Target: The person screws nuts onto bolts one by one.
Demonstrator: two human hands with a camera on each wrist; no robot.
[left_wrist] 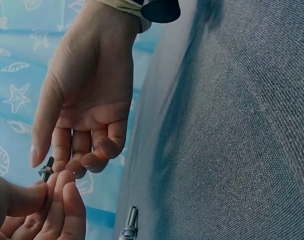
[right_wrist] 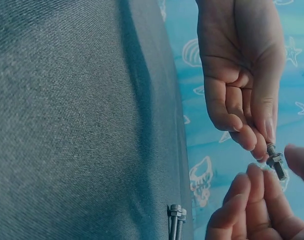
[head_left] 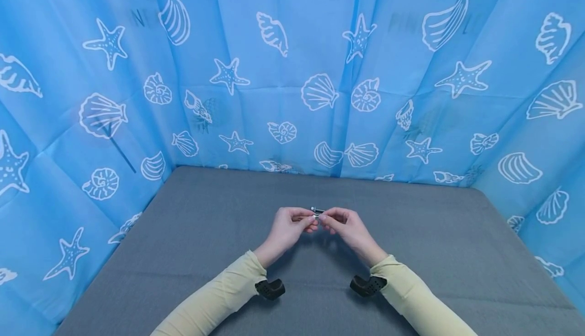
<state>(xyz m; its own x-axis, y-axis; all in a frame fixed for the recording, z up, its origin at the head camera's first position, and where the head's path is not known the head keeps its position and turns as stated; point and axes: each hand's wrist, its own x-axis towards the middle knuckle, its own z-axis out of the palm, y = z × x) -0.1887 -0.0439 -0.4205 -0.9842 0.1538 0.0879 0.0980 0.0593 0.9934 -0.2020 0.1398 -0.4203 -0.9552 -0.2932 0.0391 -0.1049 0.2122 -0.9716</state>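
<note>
My left hand (head_left: 289,227) pinches a small metal bolt (right_wrist: 281,173) by its end between thumb and fingers. A nut (right_wrist: 275,159) with a flange or washer sits on the bolt's shank. Facing it is my right hand (head_left: 349,228), its thumb apart from the bolt and its fingertips at or just beside the nut. Whether those fingertips touch it, I cannot tell. In the left wrist view the nut (left_wrist: 45,172) shows just beyond the left fingertips. Just behind the hands, more bolts (head_left: 317,209) lie on the table, partly hidden in the head view.
A grey cloth covers the table (head_left: 219,209). Blue curtains (head_left: 283,62) with white shells and starfish hang around its back and sides. Each wrist carries a black device (head_left: 270,289) at the cuff of a pale yellow sleeve (head_left: 219,293).
</note>
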